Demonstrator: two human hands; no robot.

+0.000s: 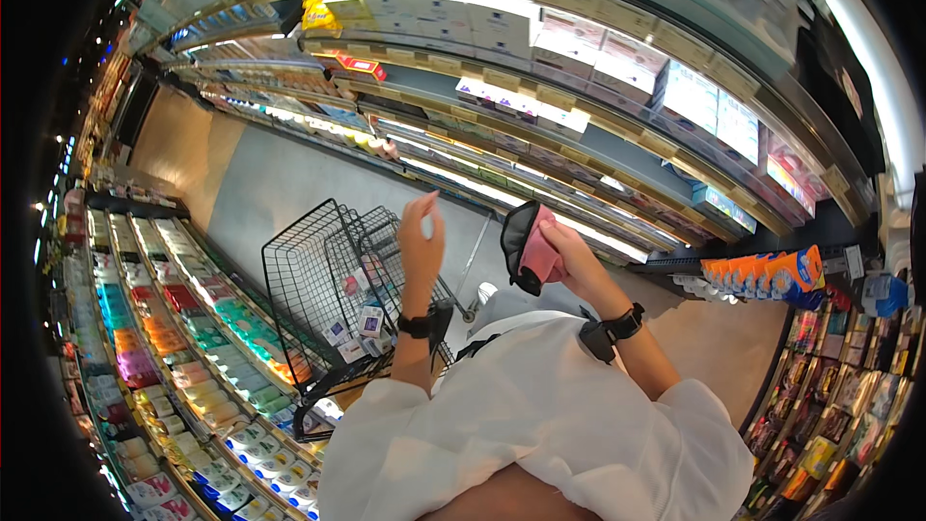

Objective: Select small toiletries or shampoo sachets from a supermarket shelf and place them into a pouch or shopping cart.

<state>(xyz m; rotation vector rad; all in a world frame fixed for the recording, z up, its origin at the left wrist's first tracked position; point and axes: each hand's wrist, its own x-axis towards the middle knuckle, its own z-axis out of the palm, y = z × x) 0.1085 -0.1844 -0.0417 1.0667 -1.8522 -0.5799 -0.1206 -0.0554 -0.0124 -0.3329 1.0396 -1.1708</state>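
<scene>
My right hand (569, 250) grips a pink and black fabric item (534, 247), perhaps a small pouch or a folded cap, in front of my body. Raised beside it on the left is my left hand (422, 235), with nothing in it, its thumb and fingers apart. Each wrist wears a black strap with a device. Below and left of my left hand stands a black wire shopping cart (300, 282). Several small boxes (370, 321) lie in its basket, with other packages beside them.
Long shelves (434, 65) of boxed goods run along the far side. Shelves of bottles and tubs (195, 347) curve along the left. Orange packages (759, 271) hang at the right, above a rack of small packets (832, 405). Grey and tan floor (268, 166) shows between the shelves.
</scene>
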